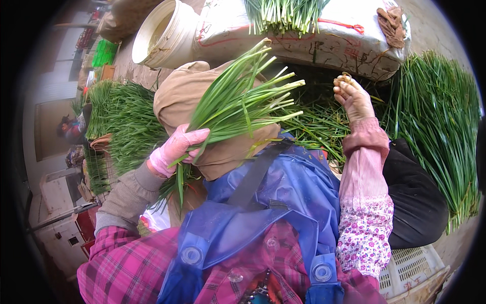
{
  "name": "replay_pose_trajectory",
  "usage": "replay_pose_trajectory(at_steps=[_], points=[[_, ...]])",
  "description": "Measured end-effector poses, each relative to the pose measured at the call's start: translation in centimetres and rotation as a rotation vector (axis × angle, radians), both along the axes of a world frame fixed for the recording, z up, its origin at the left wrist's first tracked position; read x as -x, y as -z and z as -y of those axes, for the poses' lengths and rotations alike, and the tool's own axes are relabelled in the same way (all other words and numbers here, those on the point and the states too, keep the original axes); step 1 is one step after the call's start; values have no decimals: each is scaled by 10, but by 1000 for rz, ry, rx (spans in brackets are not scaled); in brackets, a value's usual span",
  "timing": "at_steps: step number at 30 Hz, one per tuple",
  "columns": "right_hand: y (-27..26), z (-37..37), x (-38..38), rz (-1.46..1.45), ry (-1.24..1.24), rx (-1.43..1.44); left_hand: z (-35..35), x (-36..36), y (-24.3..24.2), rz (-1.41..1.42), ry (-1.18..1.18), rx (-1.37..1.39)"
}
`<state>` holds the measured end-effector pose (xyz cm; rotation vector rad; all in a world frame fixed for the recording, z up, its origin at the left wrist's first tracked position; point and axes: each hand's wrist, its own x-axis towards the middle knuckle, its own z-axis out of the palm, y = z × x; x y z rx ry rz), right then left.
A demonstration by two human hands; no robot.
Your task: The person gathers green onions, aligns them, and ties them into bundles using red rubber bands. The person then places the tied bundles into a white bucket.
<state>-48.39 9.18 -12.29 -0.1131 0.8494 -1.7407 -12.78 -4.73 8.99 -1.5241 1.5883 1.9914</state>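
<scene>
My left hand (178, 146), in a thin pink glove, is closed around a bunch of green chives (231, 108). The bunch lies slanted over my brown-covered knee (190, 85), its pale cut ends pointing up and right. Some long leaves hang below my fist. My right hand (354, 95) is raised apart from the bunch, above loose green leaves (322, 123). Its fingers are drawn together and soiled. A small brownish bit shows at the fingertips; whether it is held cannot be told.
Ahead lies a white woven sack (326, 49) bearing chives (286, 15) and a brown glove (392, 26). Beside it a white bucket (161, 36) leans. Chives are heaped at right (436, 133) and left (133, 110). A white plastic crate (412, 269) stands low right.
</scene>
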Motion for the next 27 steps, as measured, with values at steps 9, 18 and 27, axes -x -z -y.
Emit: replay_pose_trajectory(at_steps=[9, 18, 27], points=[[23, -5, -11, -262, -204, 373, 4, -3, -3, -43, -40, -51], [-23, 21, -70, -456, -466, 176, -2, -4, -6, -81, -38, -82], [-31, 25, -92, -194, -365, 57, 0, 2, 0, -37, 90, 2]])
